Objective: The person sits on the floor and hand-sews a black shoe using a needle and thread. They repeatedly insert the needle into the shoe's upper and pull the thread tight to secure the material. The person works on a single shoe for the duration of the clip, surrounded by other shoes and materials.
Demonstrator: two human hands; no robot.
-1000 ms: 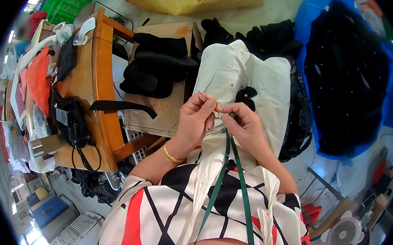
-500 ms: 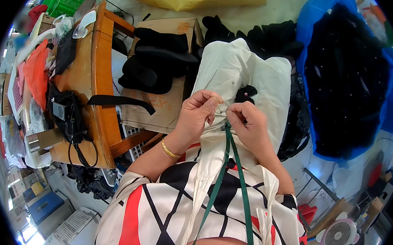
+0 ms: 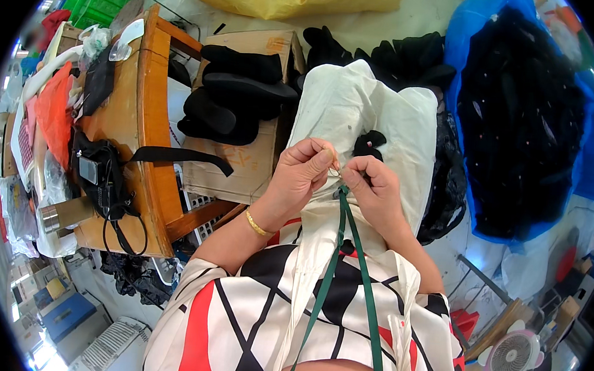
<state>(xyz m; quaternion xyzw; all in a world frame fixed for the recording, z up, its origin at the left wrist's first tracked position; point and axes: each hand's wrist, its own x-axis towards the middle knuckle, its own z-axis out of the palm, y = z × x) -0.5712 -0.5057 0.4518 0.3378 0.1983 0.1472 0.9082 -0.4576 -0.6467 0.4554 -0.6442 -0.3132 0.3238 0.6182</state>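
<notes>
My left hand (image 3: 302, 173) and my right hand (image 3: 374, 191) meet over my lap, their fingertips pinched and almost touching. Between them is something thin and tiny, too small to name. A cream cloth apron (image 3: 397, 134) covers my lap under both hands. Just beyond my right hand, a small black piece (image 3: 368, 143) with a pinkish spot lies on the apron. Below the fingers hangs a green neck ribbon (image 3: 369, 308), whose two strands run up from my chest.
A cardboard box (image 3: 226, 163) with black soft shoe-like pieces (image 3: 237, 105) stands ahead left, beside a wooden stool (image 3: 124, 146) carrying a black bag (image 3: 98, 171). To the right is a blue sack (image 3: 472, 191) full of black pieces. A fan (image 3: 514, 356) stands lower right.
My two hands have come slightly closer, so the pinched fingertips now almost meet. The things around them have stayed where they were.
</notes>
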